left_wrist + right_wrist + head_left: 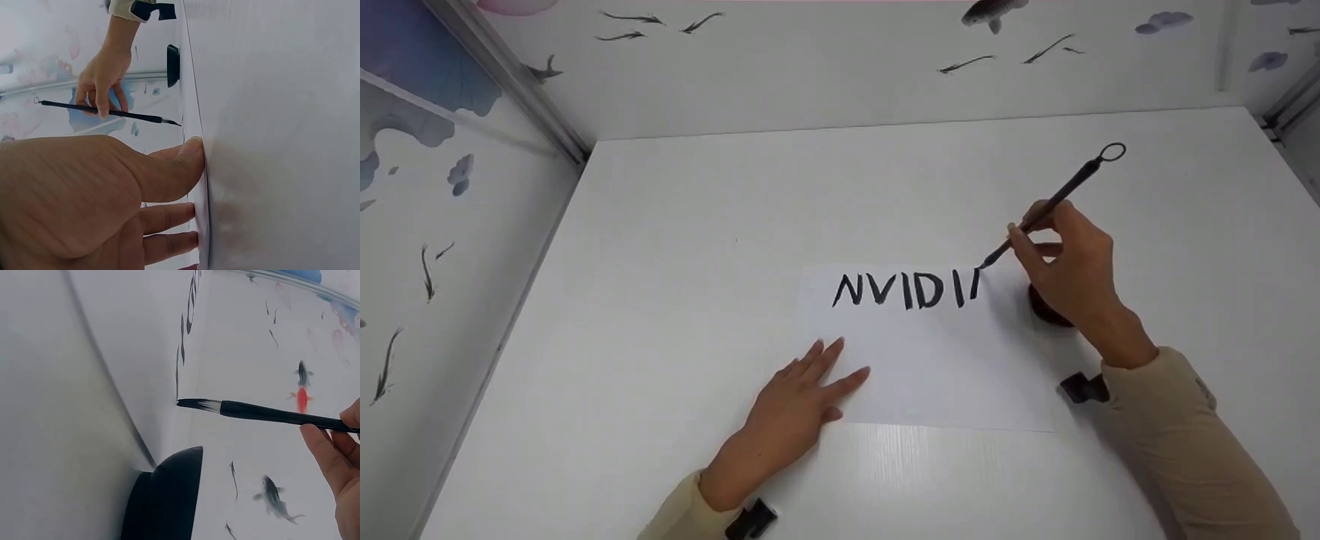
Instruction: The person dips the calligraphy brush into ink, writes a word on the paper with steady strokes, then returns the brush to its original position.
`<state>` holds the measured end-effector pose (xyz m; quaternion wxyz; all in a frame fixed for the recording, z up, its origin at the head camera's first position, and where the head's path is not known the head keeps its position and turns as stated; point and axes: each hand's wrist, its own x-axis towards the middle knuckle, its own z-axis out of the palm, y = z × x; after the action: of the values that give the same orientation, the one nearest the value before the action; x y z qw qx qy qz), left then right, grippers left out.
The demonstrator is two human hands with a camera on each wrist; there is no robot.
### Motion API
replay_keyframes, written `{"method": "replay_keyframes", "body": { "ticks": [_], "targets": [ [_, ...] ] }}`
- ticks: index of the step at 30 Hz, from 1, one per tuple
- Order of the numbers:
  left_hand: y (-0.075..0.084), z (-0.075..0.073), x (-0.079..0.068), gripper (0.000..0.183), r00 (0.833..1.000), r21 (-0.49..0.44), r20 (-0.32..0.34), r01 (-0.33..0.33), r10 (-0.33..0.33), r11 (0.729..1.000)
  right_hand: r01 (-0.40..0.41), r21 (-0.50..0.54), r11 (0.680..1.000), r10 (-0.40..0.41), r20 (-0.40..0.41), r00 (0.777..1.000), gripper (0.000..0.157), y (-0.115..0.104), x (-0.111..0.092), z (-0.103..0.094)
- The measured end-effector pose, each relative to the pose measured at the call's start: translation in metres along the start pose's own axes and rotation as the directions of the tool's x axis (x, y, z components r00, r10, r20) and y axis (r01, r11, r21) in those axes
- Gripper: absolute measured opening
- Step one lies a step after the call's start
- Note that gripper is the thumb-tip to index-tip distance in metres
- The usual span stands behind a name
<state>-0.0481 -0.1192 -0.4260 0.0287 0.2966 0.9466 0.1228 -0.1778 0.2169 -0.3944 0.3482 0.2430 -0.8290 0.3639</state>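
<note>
My right hand [1072,259] pinches a dark ink brush [1061,191] by its handle, which slants up to a hanging loop. In the right wrist view the black-tipped bristles [198,404] touch the paper at the top of a stroke. Bold black letters [907,290] reading "NVIDI", then a slanted stroke, run along the upper part of the white paper [945,375]. On the paper's left side rests my left hand [791,412], fingers spread. Its thumb [188,163] lies at the paper's edge in the left wrist view.
A dark round bowl [166,495] stands by the paper's right edge, partly hidden beneath my right hand in the head view. The white table [660,225] meets printed panels [840,67] at the back and left, decorated with fish and plants.
</note>
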Motion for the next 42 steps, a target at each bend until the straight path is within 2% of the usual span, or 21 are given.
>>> {"method": "replay_keyframes", "body": {
  "ticks": [6,21,26,36,39,42],
  "targets": [
    [0.001,-0.001,0.001,0.053,0.999,-0.023,0.038,0.032,-0.031,0.999,-0.024,-0.021,0.999,0.025,0.034,0.999,0.024,0.0,0.0,-0.001],
    [0.0,-0.001,0.002,0.053,0.998,-0.015,0.058,0.039,-0.038,0.999,-0.022,-0.029,0.999,0.027,0.159,0.987,0.023,-0.002,0.003,-0.009],
    [0.0,0.0,0.002,0.053,0.998,-0.012,0.051,0.036,-0.035,0.999,-0.051,-0.025,0.998,0.055,0.212,0.976,0.022,-0.004,0.005,-0.013],
    [0.0,0.0,0.001,0.052,1.0,-0.022,0.018,0.025,-0.025,0.999,-0.056,0.002,0.998,0.053,0.292,0.955,0.02,-0.009,0.009,-0.021],
    [0.0,0.001,0.001,0.052,1.0,-0.021,0.016,0.026,-0.025,0.999,-0.058,0.001,0.998,0.055,0.305,0.951,0.02,-0.011,0.01,-0.023],
    [0.0,0.002,0.001,0.052,1.0,-0.018,0.014,0.023,-0.022,1.0,-0.06,-0.003,0.998,0.058,0.283,0.957,0.021,-0.014,0.012,-0.026]
  ]
}}
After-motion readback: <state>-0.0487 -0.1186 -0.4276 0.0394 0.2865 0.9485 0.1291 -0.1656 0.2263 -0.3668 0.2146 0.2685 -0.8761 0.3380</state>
